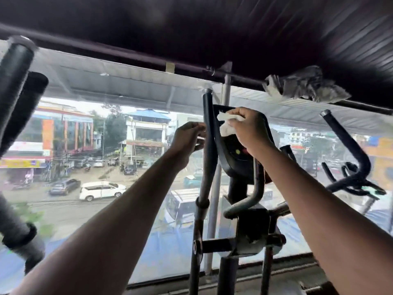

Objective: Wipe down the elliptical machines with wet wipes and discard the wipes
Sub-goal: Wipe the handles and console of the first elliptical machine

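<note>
Up high, right hand [248,128] with wipe [228,122] against console [236,152].

A crumpled white wet wipe [228,122] lies pressed against the black elliptical console [236,152], upright before the window.

Handlebar [207,133] between hands, console [236,152] beyond

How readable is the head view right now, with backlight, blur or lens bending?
Head view: bright window backlights the black elliptical console, leaving it dim; the white wet wipe in the right hand stays readable; the left edge's black foam handles smear with blur; wide-angle bending curves the ceiling rail.
</note>
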A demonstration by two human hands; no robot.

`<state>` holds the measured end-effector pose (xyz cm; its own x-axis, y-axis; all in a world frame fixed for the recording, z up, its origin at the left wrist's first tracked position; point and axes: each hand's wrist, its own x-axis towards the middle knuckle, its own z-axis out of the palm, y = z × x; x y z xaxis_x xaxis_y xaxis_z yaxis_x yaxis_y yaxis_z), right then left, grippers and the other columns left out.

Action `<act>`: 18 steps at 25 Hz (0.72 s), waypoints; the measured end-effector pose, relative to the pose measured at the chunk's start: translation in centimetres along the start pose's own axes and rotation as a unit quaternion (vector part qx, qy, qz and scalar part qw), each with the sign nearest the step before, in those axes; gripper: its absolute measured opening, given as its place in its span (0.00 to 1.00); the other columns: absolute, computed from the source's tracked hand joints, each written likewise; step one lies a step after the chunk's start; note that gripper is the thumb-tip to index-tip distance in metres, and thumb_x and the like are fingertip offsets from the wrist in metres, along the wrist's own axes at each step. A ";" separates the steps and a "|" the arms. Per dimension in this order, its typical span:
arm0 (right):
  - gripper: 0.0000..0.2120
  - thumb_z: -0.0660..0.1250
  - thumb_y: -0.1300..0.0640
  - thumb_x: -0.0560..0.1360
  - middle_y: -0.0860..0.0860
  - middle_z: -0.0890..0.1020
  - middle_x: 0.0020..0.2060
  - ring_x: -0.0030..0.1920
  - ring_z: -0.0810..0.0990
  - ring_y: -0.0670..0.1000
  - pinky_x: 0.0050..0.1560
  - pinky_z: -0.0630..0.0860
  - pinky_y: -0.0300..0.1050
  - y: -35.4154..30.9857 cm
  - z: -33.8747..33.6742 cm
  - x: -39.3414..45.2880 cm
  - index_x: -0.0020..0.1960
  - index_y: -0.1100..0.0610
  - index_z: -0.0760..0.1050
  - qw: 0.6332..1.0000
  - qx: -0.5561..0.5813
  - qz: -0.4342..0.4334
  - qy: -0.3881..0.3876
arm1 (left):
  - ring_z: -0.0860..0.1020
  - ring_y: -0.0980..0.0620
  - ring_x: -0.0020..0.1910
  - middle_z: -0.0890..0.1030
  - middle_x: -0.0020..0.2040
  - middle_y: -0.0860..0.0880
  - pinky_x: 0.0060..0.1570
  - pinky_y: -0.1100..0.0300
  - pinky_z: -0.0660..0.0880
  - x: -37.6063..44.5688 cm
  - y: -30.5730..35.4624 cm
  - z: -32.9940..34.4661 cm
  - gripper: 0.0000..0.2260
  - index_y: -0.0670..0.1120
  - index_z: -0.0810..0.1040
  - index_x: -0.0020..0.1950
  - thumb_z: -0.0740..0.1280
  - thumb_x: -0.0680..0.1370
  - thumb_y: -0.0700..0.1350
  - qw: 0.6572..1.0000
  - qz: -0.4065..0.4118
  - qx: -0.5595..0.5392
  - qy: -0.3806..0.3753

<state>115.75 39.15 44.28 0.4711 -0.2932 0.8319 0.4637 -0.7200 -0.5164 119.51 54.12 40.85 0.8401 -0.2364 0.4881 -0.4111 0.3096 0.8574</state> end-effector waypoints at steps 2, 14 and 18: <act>0.10 0.66 0.63 0.75 0.54 0.81 0.53 0.50 0.80 0.49 0.44 0.74 0.29 2.2 2.4 4.5 0.55 0.59 0.81 1.000 -0.016 -0.019 0.010 | 0.73 0.52 0.34 0.77 0.38 0.48 0.39 0.61 0.72 5.0 -0.6 0.2 0.04 0.46 0.78 0.49 0.63 0.80 0.40 1.000 0.014 0.002 0.013; 0.11 0.65 0.64 0.77 0.53 0.80 0.55 0.51 0.78 0.49 0.52 0.76 0.41 6.1 11.8 19.3 0.59 0.62 0.80 0.951 -0.240 -0.197 -0.016 | 0.76 0.48 0.48 0.79 0.50 0.47 0.46 0.55 0.74 22.9 -3.6 0.1 0.22 0.46 0.75 0.62 0.53 0.82 0.61 0.987 0.004 -0.155 -0.049; 0.10 0.65 0.64 0.76 0.51 0.77 0.46 0.46 0.75 0.49 0.51 0.73 0.34 6.2 12.2 18.9 0.55 0.60 0.82 0.902 -0.323 -0.282 -0.050 | 0.76 0.45 0.53 0.79 0.53 0.45 0.56 0.50 0.74 25.8 -4.7 0.3 0.25 0.47 0.75 0.61 0.53 0.80 0.65 0.977 -0.005 -0.201 -0.068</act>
<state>136.65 36.79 54.32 0.3775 0.2703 0.8857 0.1316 -0.9624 0.2376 142.97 46.28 49.49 0.7774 -0.3520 0.5212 -0.2090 0.6370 0.7420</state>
